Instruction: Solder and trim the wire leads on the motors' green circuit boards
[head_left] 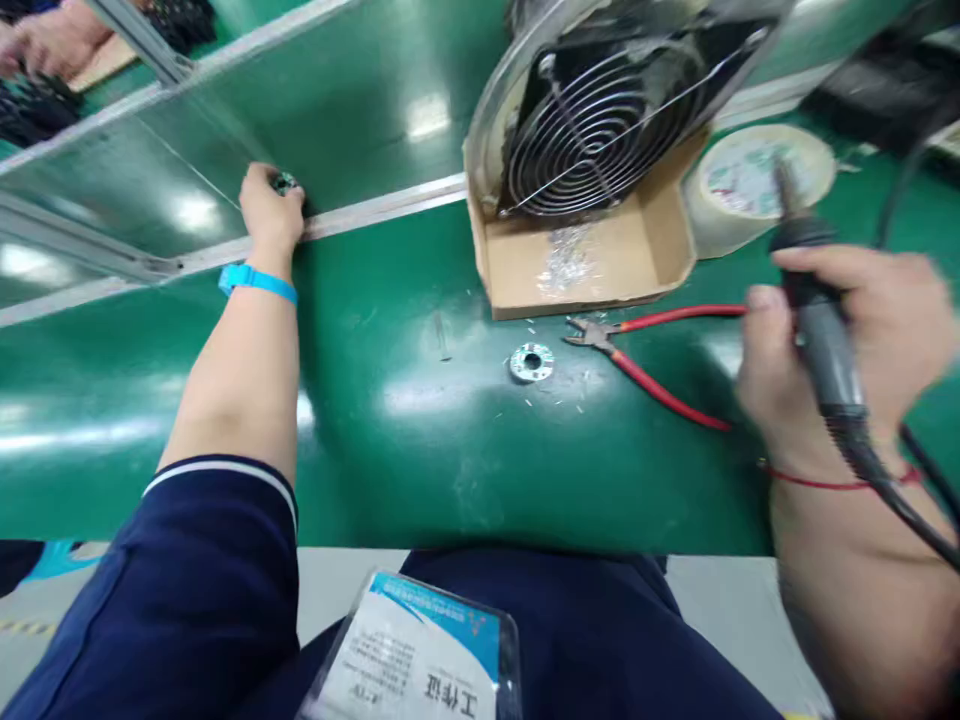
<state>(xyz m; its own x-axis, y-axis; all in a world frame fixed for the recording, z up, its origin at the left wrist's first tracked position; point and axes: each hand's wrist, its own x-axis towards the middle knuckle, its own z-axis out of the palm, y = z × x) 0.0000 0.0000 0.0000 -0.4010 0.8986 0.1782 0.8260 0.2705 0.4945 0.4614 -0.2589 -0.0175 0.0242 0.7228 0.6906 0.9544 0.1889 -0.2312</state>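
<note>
My left hand (271,212) reaches to the rail at the back of the bench, fingers curled round a small green circuit board (284,183), which they partly hide. On the right, my right hand (862,340) grips a soldering iron (825,345) by its dark handle; its tip is up and blurred over a roll of clear tape (765,185). A small ring-shaped circuit board (532,363) lies on the green bench between my hands. Beside it rest red-handled cutting pliers (637,350), jaws apart, pointing left.
A fan with a wire guard (592,140) stands in a cardboard tray (585,275) holding cut wire bits. More clippings lie about the ring board. The iron's cable (900,505) runs along my right forearm. Another person's hand (52,45) shows beyond the rail (382,208).
</note>
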